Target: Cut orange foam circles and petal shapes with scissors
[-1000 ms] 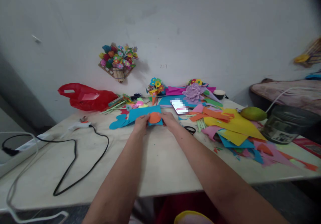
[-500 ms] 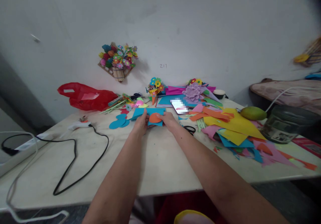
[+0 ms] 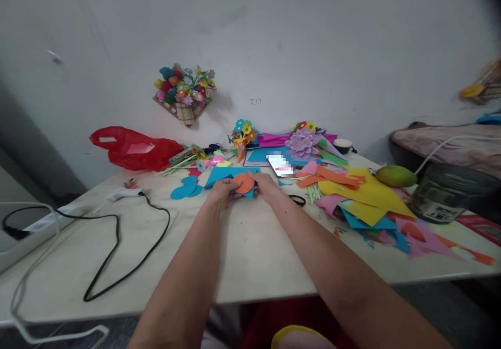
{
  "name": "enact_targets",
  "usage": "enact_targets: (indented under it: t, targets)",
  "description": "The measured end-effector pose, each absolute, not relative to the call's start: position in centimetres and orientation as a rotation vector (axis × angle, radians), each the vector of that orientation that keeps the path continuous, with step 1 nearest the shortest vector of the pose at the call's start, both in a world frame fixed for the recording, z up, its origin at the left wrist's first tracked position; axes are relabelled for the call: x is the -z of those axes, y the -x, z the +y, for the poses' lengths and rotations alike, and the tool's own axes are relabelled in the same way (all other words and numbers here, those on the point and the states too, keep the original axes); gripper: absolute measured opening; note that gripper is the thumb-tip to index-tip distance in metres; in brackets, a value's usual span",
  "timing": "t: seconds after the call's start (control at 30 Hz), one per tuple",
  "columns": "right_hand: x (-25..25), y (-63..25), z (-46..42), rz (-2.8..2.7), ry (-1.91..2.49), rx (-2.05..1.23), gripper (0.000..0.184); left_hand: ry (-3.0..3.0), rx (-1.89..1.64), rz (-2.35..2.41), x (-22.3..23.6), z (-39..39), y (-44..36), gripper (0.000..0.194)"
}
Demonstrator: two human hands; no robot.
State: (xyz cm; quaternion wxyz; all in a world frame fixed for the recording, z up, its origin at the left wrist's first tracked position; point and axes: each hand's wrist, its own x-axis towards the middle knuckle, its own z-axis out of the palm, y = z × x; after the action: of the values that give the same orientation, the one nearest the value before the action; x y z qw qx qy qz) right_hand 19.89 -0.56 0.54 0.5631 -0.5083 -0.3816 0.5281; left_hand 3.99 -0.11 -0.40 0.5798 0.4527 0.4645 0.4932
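Observation:
An orange disc [image 3: 245,183] lies against a blue craft sheet [image 3: 219,173] held just above the table. My left hand [image 3: 222,189] is closed on both, its thumb pressing the disc's left side. My right hand [image 3: 266,186] grips the sheet's right edge beside the disc, its fingertips partly hidden. Several cut blue discs [image 3: 187,188] lie left of my left hand. Near my right wrist shows a black scissors handle [image 3: 297,200]; the blades are out of sight.
At left are a glue gun [image 3: 124,194] with its black cord, a power strip [image 3: 35,229] and a red bag [image 3: 136,148]. A phone [image 3: 279,165] lies behind my hands. Coloured scraps [image 3: 368,197], a mango [image 3: 396,176] and a jar [image 3: 446,192] crowd the right side.
My left thumb has moved right onto the orange disc, while my right thumb has come off its face to the sheet's edge. More of the disc shows now.

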Motion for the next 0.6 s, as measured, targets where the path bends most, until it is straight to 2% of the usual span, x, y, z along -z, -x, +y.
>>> enact_targets:
  t: [0.33,0.6]
  targets:
    - [0.1,-20.1,-0.1,-0.929,1.184,-1.255,0.034,-1.067,-1.217,1.112,0.1,-0.5,-4.5,0.038]
    - [0.7,-20.3,0.5,-1.000,1.217,-1.210,0.050,-1.132,-1.256,1.121,0.3,-0.4,-4.6,0.037]
